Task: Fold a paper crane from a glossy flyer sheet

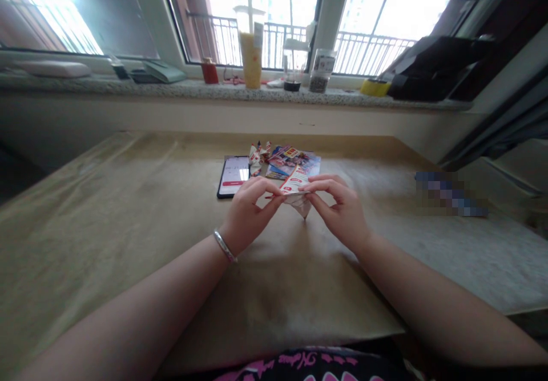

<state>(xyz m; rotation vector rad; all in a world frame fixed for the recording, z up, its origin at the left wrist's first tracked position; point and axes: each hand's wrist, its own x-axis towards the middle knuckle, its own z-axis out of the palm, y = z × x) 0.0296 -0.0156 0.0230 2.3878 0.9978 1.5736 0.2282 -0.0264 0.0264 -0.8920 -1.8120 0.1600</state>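
Between my two hands is a piece of printed paper (pixel 296 182), red and white, partly folded, with a pointed part hanging downward. My left hand (pixel 253 203) pinches its left edge between thumb and fingers; a silver bracelet (pixel 225 246) circles that wrist. On the other side, my right hand (pixel 338 203) grips the right edge the same way. Just beyond lie folded paper pieces (pixel 257 157) and several colourful printed sheets (pixel 295 159). A phone (pixel 233 176) with a lit screen rests to the left of the folded pieces.
A brownish cover spreads over the table (pixel 128 209). At the right lies a blurred, dark bluish strip (pixel 449 193). Along the windowsill (pixel 180 89) stand a tall cup of yellow drink (pixel 250 55), a clear cup (pixel 294 64), a red-brown jar (pixel 209 71) and a black bag-like object (pixel 432 69).
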